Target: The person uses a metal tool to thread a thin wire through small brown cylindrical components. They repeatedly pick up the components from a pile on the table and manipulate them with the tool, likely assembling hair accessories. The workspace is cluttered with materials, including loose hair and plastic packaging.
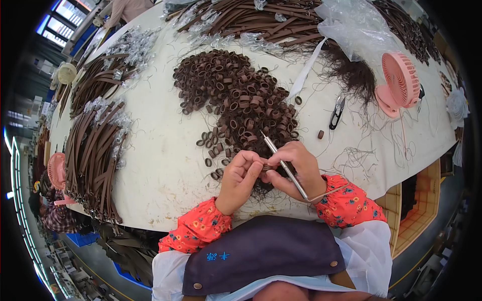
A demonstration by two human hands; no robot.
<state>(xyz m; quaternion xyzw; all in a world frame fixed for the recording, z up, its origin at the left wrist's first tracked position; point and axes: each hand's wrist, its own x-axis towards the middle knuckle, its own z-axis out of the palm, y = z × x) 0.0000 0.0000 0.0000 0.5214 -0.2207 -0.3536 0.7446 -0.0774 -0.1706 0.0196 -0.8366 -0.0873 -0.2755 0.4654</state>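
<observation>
In front of my chest both hands meet over the near part of the table. My left hand pinches a small brown strap loop, mostly hidden by the fingers. On its other side, the fingertips of my right hand close in. My right hand also holds a slim silver pen-shaped tool with a thin cord at its lower end; its pointed tip aims up and away from me. Just beyond lies a large heap of brown strap loops. Dark thread ends are tangled beneath my hands.
Thread snips and a pink fan stand to the right of the heap. Bundles of brown straps line the left side; more straps and a plastic bag lie at the back. Wooden crates sit below the right edge.
</observation>
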